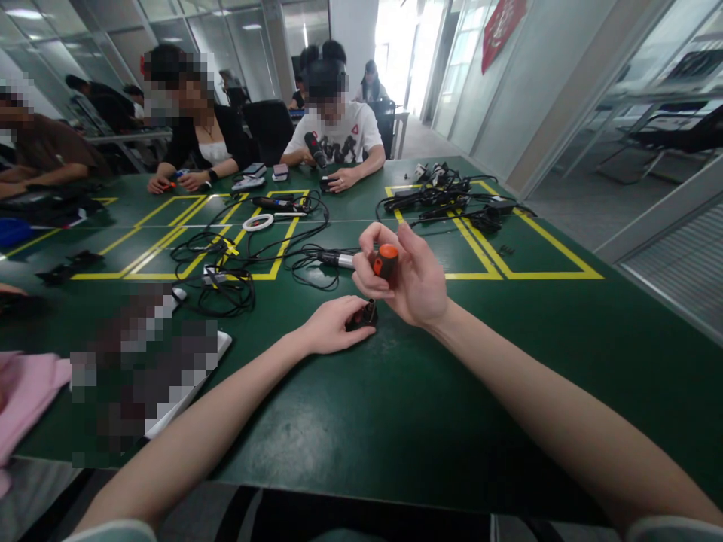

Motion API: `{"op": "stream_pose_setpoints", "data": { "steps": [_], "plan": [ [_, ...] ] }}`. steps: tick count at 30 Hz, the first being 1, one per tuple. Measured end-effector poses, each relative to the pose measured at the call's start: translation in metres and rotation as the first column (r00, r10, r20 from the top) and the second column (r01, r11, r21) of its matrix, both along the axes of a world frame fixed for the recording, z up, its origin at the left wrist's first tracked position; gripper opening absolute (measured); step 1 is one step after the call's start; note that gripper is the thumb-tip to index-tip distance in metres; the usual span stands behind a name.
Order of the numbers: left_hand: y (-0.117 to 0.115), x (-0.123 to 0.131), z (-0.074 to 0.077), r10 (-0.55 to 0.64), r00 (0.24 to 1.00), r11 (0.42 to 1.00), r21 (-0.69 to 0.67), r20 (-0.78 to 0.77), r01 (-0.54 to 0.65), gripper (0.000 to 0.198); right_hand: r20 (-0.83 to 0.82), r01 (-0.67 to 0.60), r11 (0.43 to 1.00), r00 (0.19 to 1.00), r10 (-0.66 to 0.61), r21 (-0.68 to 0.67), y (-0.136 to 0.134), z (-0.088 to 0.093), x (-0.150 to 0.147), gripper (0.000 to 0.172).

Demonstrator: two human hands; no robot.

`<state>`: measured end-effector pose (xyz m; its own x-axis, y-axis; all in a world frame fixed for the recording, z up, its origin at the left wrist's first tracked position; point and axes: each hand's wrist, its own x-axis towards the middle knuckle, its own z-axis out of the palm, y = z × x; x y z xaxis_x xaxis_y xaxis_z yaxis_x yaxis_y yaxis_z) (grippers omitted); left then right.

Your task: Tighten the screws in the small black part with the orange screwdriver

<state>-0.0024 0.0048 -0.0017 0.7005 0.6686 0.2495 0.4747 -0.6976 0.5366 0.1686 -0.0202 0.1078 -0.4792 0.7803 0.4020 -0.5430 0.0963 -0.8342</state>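
Two hands: close together in front of me, the right one higher; whether they touch, I cannot tell.
Right hand [415,278]: my fingers curl round an orange-and-black handle [386,261], its rounded end turned towards me.
Left hand [330,325]: low at the bench [316,436], fingers and thumb closed on a small black part [361,320].
Metal piece [371,306]: upright at the black part, just below my right hand's curled fingers; I cannot tell whether it joins the handle.
Silver-ended tool [342,260]: just beyond my left hand, pointing towards my right fingers.
Black cables [231,297]: looped on the bench to the left of and beyond my left hand.
White ring [258,222]: farther out past those loops, lying flat.
Cable bundle [434,197]: heaped beyond my right hand, across yellow tape [553,276].
White-edged slab [189,388]: left of my left forearm, its top blurred out.
Pink cloth [28,391]: well to the left of both my hands.
Co-worker [350,135]: seated across the bench, beyond my hands, with a black-and-red power tool [315,149] in one hand.
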Motion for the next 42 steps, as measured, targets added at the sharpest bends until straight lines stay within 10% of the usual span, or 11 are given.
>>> {"op": "stream_pose_setpoints", "data": {
  "steps": [42],
  "plan": [
    [-0.0016,0.0013,0.0012,-0.021,0.993,0.993,0.11,-0.114,0.034,0.027,0.032,0.027,1.0,0.999,-0.026,-0.014,0.0027,0.0026,-0.0002,0.061]
  ]
}}
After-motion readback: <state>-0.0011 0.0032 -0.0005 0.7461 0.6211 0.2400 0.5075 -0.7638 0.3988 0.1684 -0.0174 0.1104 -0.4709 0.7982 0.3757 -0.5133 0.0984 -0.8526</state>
